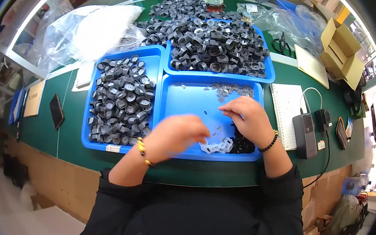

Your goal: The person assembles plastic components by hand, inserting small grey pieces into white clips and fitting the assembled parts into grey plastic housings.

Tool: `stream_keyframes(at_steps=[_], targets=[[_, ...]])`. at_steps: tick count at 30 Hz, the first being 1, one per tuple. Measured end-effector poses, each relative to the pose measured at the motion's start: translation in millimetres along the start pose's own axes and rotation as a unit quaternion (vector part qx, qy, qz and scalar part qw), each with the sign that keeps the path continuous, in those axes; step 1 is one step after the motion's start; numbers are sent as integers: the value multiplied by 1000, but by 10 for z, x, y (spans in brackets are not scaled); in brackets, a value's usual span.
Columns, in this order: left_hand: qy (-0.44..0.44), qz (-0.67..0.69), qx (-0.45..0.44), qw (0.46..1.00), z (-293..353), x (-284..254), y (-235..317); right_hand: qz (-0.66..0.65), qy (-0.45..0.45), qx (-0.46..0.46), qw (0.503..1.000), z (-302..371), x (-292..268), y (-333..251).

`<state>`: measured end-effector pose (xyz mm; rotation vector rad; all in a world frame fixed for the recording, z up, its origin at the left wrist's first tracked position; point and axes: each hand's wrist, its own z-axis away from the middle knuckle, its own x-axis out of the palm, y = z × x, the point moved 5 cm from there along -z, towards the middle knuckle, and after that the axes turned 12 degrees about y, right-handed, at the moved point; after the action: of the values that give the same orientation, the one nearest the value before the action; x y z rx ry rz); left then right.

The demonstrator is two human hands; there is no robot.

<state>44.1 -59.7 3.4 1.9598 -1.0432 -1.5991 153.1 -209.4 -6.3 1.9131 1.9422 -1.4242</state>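
Note:
My left hand [178, 135], smeared by motion, hovers over the near left part of a blue tray [175, 107]; whether it holds anything cannot be made out. My right hand [248, 117] is over the tray's right side, thumb and fingers drawn together in a pinch, and what they hold, if anything, is too small to see. Beyond the right fingertips lie small grey flat pieces [232, 91]. Nearer me are translucent white pieces [216, 146] and, beneath my right wrist, a heap of tiny black parts [241, 145].
Left, a blue tray [87, 127] holds dark grey plastic housings [126, 97]. Behind, another tray [270, 73] is heaped with similar housings, and more lie loose beyond. Around are a plastic bag [92, 29], scissors [282, 44], a notebook [285, 109], a cabled grey device [304, 135] and a phone [56, 111].

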Motion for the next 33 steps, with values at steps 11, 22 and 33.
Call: stream_keyframes(at_steps=[11, 22, 33], targets=[[-57, -66, 38, 995, 57, 347, 34, 148, 100, 115, 977, 1, -458, 524], [90, 361, -232, 899, -27, 278, -92, 199, -68, -4, 978, 21, -228, 456], [88, 407, -247, 875, 36, 570, -115, 227, -47, -24, 972, 36, -192, 479]])
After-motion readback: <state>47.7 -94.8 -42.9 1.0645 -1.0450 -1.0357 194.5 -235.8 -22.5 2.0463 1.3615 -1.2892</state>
